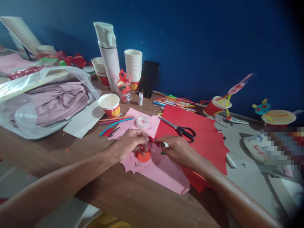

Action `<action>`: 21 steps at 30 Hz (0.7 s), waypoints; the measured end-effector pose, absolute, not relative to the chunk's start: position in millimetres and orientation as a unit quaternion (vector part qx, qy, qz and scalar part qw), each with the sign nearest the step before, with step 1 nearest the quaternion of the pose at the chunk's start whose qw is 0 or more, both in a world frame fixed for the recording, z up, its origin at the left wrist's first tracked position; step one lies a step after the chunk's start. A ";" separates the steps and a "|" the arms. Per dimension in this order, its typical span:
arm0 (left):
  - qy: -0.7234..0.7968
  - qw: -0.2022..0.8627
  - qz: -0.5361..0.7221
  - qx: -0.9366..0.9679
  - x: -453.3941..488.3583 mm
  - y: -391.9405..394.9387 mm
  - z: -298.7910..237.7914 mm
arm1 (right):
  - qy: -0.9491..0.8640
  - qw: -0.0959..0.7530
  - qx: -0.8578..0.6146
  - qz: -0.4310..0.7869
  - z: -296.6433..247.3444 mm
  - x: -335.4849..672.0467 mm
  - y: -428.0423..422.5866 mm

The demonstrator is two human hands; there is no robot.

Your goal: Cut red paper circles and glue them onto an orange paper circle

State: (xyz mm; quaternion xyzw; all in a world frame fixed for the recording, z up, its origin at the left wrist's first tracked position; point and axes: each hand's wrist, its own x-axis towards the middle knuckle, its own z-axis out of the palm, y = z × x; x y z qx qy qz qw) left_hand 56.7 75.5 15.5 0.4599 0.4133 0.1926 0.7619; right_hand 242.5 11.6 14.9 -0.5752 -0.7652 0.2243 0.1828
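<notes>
1. A small red piece (151,139) with dark marks is up between the two hands, above the pink paper (171,179); to my eye it is part-worked, marked but not fixed to anything I can make out.
2. The left hand (131,141) pinches it, thumb brought in against the fingers.
3. The right hand (177,149) is curled around a marker (166,145), fingertips just beside the piece; whether they touch it, I can't tell.
4. An orange disc (144,157) shows beneath the left fingertips, over the pink paper.
5. Scissors (185,130) lie unused across the red paper (204,142), whose ragged edge suggests some cutting is done; tape (142,122) sits close by.
6. Further off on the tabletop (57,155), a cup (112,110) has nothing attached that I can see, whereas the decorated cup (211,109) at right looks well along.
</notes>
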 end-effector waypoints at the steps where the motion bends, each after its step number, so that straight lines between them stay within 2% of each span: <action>1: 0.417 0.758 0.191 0.464 56.3 75.5 15.6 | -0.774 0.159 -0.571 0.221 13.8 241.9 11.4; 5: 0.424 0.737 0.190 0.491 54.1 76.6 12.6 | -0.773 0.115 -0.598 0.176 7.0 241.3 12.2; 10: 0.425 0.731 0.203 0.494 53.9 77.8 11.3 | -0.752 0.184 -0.615 0.147 8.4 248.2 15.6; 15: 0.415 0.755 0.222 0.457 57.5 76.3 15.7 | -0.699 0.297 -0.596 0.259 18.2 246.4 13.0; 18: 0.408 0.761 0.220 0.453 58.9 74.2 16.4 | -0.660 0.326 -0.579 0.351 20.7 240.0 9.8; 21: 0.406 0.764 0.221 0.451 60.2 72.2 15.7 | -0.644 0.337 -0.577 0.374 19.3 234.7 8.1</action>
